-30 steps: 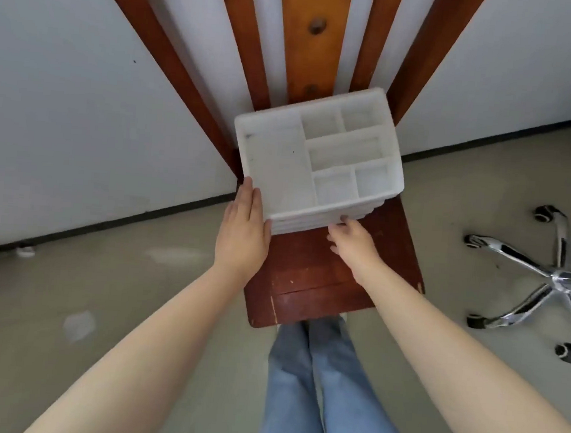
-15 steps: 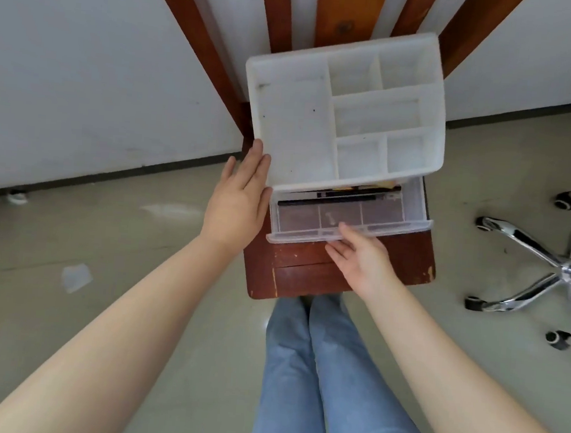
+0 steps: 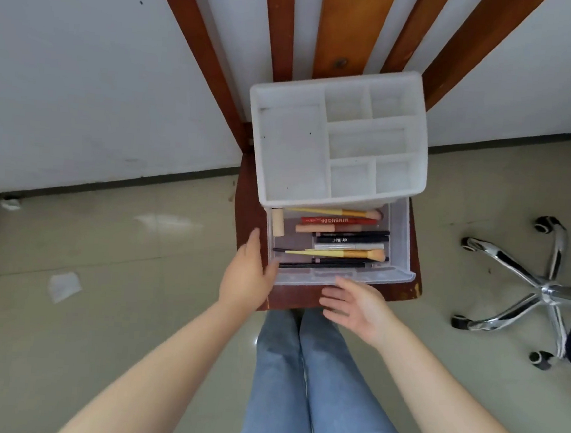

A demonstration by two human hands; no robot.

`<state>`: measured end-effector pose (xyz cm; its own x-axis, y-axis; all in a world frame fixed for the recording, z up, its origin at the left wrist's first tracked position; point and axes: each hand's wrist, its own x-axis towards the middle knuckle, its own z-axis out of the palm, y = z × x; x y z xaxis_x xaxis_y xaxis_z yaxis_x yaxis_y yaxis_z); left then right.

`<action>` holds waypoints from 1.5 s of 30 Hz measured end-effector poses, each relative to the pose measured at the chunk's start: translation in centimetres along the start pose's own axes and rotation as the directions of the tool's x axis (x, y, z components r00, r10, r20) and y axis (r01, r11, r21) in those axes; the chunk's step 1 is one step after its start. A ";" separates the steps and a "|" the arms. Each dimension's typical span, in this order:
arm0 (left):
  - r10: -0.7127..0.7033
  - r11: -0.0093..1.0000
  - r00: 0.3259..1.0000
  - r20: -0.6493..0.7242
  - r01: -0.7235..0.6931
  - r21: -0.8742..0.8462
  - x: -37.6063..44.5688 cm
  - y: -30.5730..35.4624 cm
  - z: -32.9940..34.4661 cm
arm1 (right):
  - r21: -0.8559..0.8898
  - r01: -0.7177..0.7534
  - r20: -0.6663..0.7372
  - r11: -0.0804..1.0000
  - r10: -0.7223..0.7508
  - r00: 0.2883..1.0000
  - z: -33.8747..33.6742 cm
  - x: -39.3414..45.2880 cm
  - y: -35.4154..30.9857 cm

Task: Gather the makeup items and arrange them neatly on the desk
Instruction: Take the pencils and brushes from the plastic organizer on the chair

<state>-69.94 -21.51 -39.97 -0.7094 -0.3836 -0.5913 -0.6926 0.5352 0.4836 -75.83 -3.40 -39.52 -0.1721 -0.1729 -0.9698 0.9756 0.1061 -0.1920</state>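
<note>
The scene is lit brightly and evenly by soft, diffuse daylight; no source is seen directly. Shadows are faint: only a soft one is cast under the white organizer point(image 3: 337, 142) onto its pulled-out drawer point(image 3: 398, 245). Pale reflections are spread over the glossy floor point(image 3: 105, 236), and sharp glints are caught on the chrome chair base point(image 3: 541, 291). Strong wide-angle distortion is shown: the wooden chair slats point(image 3: 343, 26) are splayed outward and the forearms are stretched toward the lower corners. Focus is fair at the centre, with printed lettering only partly legible.
</note>
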 end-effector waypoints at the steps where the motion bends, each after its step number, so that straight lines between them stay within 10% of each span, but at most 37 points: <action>1: -0.025 1.000 0.999 0.039 0.024 0.017 -0.3 -0.1 0.7 | -0.212 -0.020 -0.001 0.977 0.021 1.000 -0.2 -0.8 -0.4; 5: -0.037 0.996 0.999 -0.007 0.038 0.078 -0.1 0.5 1.2 | -0.800 0.158 0.039 0.579 -0.214 0.976 -0.4 -2.4 -2.8; 8: -0.027 0.991 1.000 -0.005 0.027 0.129 0.2 0.8 0.9 | -0.935 0.342 0.214 0.097 -0.615 0.759 0.3 -1.7 -5.0; 11: -0.020 0.990 1.000 0.014 0.018 0.141 0.1 0.9 0.8 | -0.924 0.228 0.378 -0.308 -0.631 0.678 1.1 0.5 -6.5; 20: -0.019 0.984 1.000 0.017 0.016 0.180 0.0 1.2 0.6 | -0.803 0.009 0.402 -0.597 -0.530 0.747 1.8 3.6 -7.6; 35: -0.054 0.985 0.999 -0.006 0.054 0.163 -0.2 1.6 0.3 | -0.857 0.167 0.438 -0.487 -0.521 0.733 0.3 1.3 -8.1; 38: -0.044 0.990 0.994 -0.101 0.057 0.133 -0.5 2.0 0.1 | -0.953 0.175 0.295 -0.247 -0.620 0.727 -1.2 -0.7 -7.6; 41: 0.218 0.951 0.953 -0.209 -0.160 0.264 -1.5 2.6 -0.1 | -0.944 0.216 0.007 0.251 -0.639 0.769 -3.9 -2.8 -4.9; 45: 0.330 0.888 0.944 -0.004 -0.309 0.340 -1.1 4.5 0.9 | -0.803 0.234 -0.135 0.548 -0.550 0.824 -5.7 -3.6 -0.9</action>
<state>-72.15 -17.97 -37.74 -0.8987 -0.1884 -0.3961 -0.3515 0.8495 0.3933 -76.84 2.73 -36.75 -0.6971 -0.0686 -0.7137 0.3852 0.8038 -0.4534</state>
